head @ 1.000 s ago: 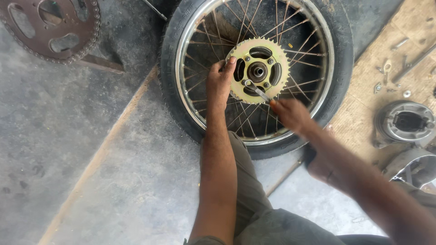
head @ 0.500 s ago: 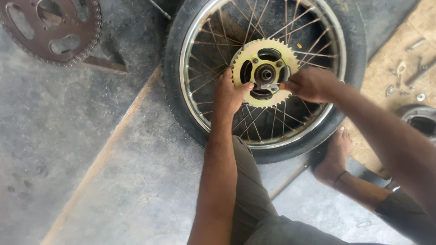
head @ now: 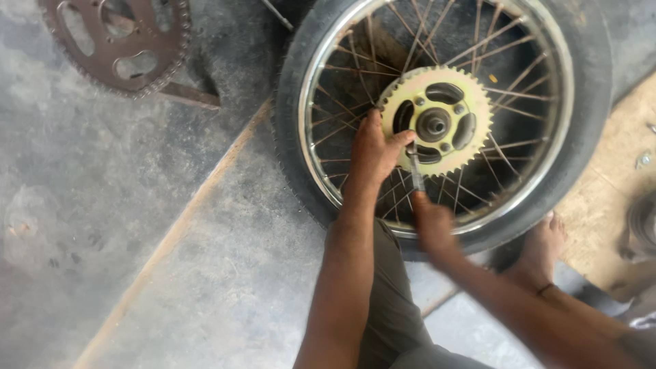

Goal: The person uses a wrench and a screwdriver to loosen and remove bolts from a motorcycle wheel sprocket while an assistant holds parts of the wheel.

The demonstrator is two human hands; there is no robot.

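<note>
Hands [head: 403, 184] on sprocket [head: 437, 119] (wrench [head: 415, 171] gripped)

**Soft daylight, one smeared hand**

I get even, diffuse daylight with no hard shadows; only a soft dark patch sits inside the wheel [head: 437, 123] behind the spokes. The chrome rim throws a thin bright glare along its left and near arc. My right hand [head: 432, 222] is motion-blurred, while the left hand [head: 374, 147] and the pale sprocket [head: 437, 121] read sharp. The wooden board [head: 615, 205] at far right looks slightly overexposed.
</note>
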